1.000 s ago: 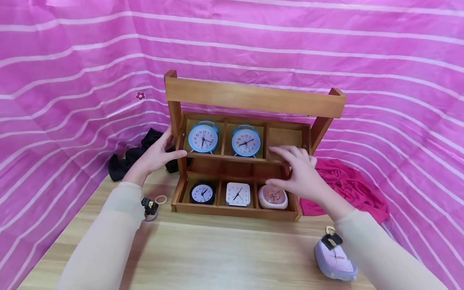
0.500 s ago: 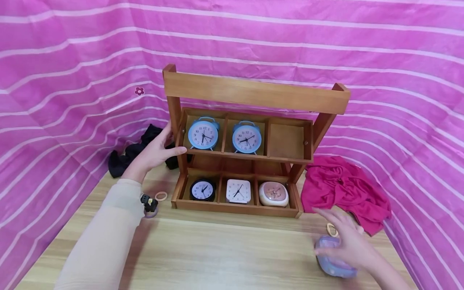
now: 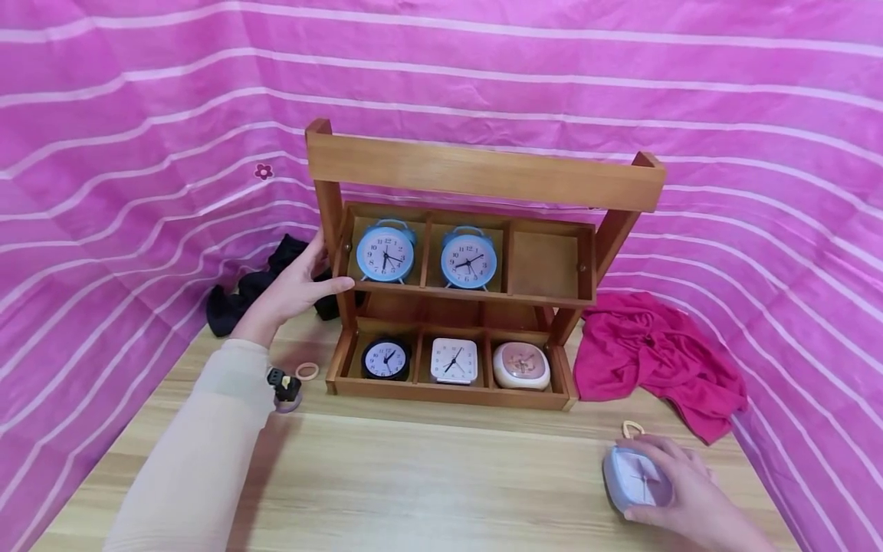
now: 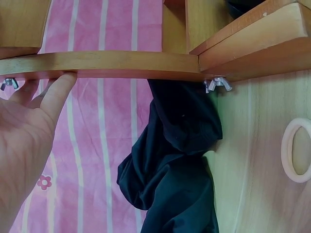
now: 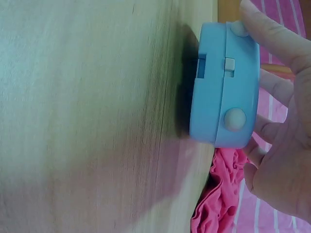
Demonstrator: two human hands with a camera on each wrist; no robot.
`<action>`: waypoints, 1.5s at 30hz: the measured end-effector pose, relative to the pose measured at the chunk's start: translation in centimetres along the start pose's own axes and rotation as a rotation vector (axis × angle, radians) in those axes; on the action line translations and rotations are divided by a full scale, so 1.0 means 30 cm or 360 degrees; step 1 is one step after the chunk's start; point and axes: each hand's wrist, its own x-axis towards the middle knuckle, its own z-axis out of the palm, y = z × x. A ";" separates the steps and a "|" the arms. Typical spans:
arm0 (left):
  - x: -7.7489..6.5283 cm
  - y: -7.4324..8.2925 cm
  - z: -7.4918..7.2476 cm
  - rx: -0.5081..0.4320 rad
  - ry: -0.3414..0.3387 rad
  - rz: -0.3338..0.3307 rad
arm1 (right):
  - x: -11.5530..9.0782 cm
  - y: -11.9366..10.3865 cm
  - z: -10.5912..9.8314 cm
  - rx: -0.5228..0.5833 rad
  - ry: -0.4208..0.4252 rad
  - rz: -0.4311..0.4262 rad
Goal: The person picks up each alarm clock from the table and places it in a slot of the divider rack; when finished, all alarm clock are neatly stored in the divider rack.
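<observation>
A wooden two-tier rack [image 3: 483,170] stands on the table. Two light-blue twin-bell alarm clocks, one at left [image 3: 385,253] and one in the middle [image 3: 469,261], sit in its upper tray. Its lower tray holds a round black clock [image 3: 385,360], a square white clock [image 3: 454,362] and a rounded pink-and-white clock [image 3: 522,366]. My left hand [image 3: 290,295] rests against the rack's left side post, fingers extended. At front right, my right hand [image 3: 690,491] holds a pale blue alarm clock [image 5: 226,87] between thumb and fingers. It lies face up, at or just above the tabletop.
Black cloth [image 3: 241,295] lies behind my left hand. Crumpled dark-pink cloth [image 3: 648,345] is right of the rack. A wooden ring [image 3: 306,371] lies near the left wrist, another pale ring [image 3: 631,428] behind the held clock. Striped pink fabric [image 3: 441,69] encloses the table.
My right hand has moved from the upper tray's right compartment down to the pale blue clock and taken hold of it. The left hand stays at the rack's side.
</observation>
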 end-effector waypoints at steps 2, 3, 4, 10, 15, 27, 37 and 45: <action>0.001 -0.001 0.001 0.0002 -0.0005 -0.0004 | -0.005 0.010 -0.002 -0.0014 0.0010 -0.0005; 0.001 -0.001 0.001 0.0002 -0.0005 -0.0008 | -0.007 0.015 -0.004 -0.0013 0.0013 -0.0004; 0.001 -0.001 0.001 0.0002 -0.0007 -0.0011 | -0.011 0.020 -0.007 -0.0021 0.0010 -0.0001; -0.001 -0.004 -0.003 -0.0001 -0.0004 0.0005 | -0.019 0.037 -0.017 -0.0076 -0.0064 0.0048; -0.001 -0.001 -0.002 0.0008 -0.0008 -0.0017 | -0.013 0.042 -0.013 -0.0100 -0.0066 0.0042; 0.001 0.002 0.005 0.0020 0.0002 -0.0016 | 0.079 -0.012 -0.046 -0.0006 0.0294 -0.0084; -0.004 -0.005 0.002 0.0011 -0.0007 0.0010 | 0.335 -0.173 -0.215 0.0052 0.0391 -0.0247; -0.003 0.002 0.001 0.0025 0.0003 -0.0011 | 0.555 -0.293 -0.339 0.0059 0.0424 -0.0264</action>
